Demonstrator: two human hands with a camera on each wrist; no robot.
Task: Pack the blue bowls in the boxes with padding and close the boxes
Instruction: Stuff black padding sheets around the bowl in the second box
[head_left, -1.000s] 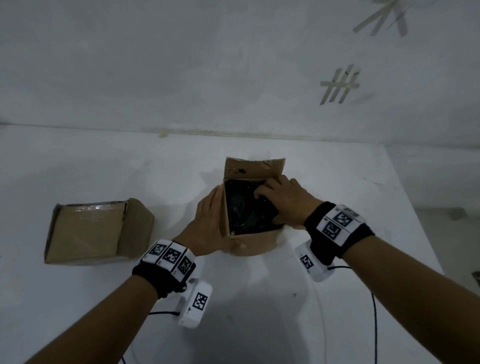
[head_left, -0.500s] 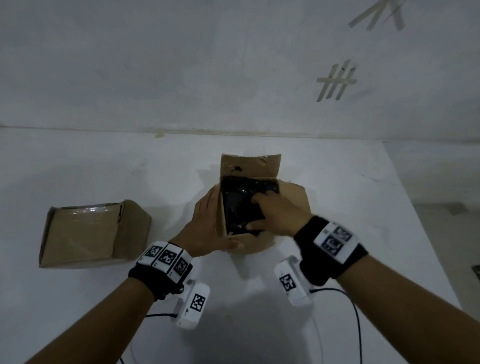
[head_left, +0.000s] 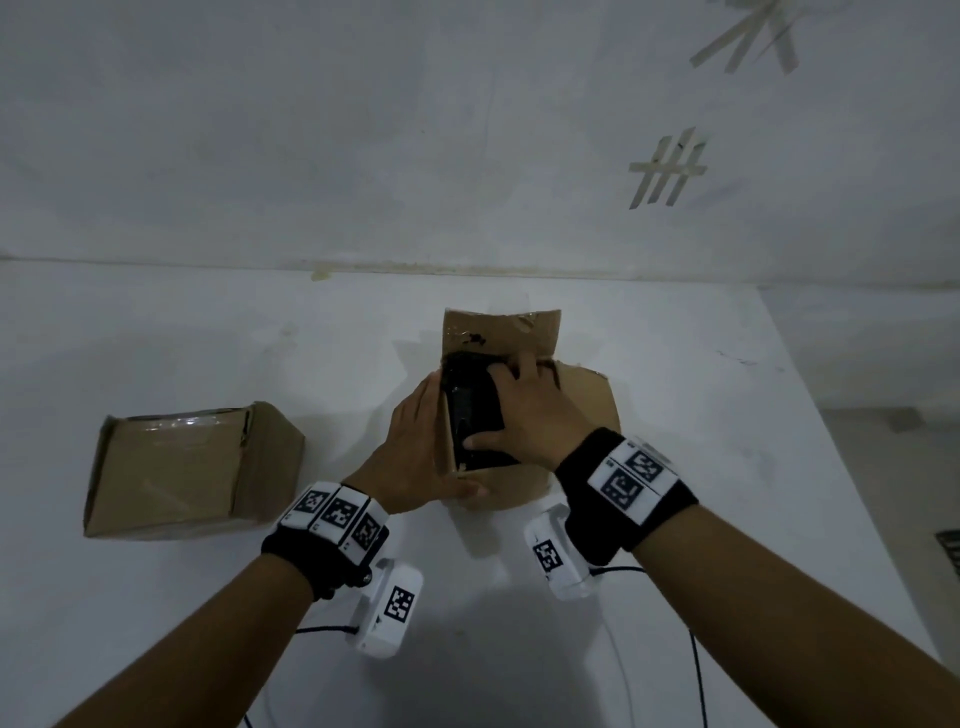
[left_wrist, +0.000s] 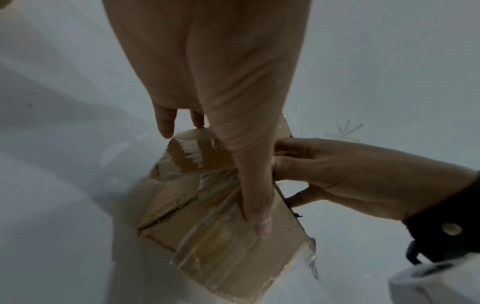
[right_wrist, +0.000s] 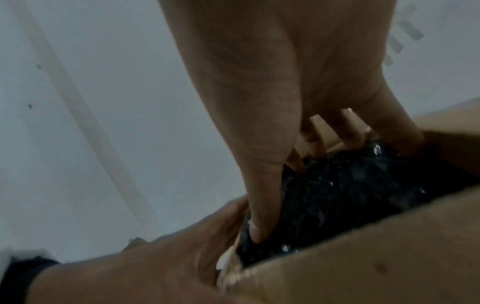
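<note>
An open cardboard box (head_left: 511, 480) is being steadied near the middle of the white table (head_left: 701, 467), a little toward its far edge. The left hand (head_left: 415, 447) is being laid flat against the box's left wall, its fingers straight and its thumb (left_wrist: 255, 197) stretched along the taped cardboard, as is being shown from the left wrist. The right hand (head_left: 524, 410) is being pressed down into the box's opening, on black crinkled padding (head_left: 470, 415) that is filling it. The fingers of this hand are being spread and bent over the padding, with the thumb (right_wrist: 262, 207) being pushed in at the left inner wall; whether the padding is being gripped or only pressed cannot be told. The box's far flap (head_left: 501, 335) is being kept upright, and its right flap (head_left: 584, 395) is lying spread outward on the table. No blue bowl is being shown in the opening; only the padding is visible there.

A second cardboard box (head_left: 192, 470), taped and closed, is lying toward the left edge of the table, well apart from the open one. Strips of tape (head_left: 667, 169) are stuck to the wall behind.
</note>
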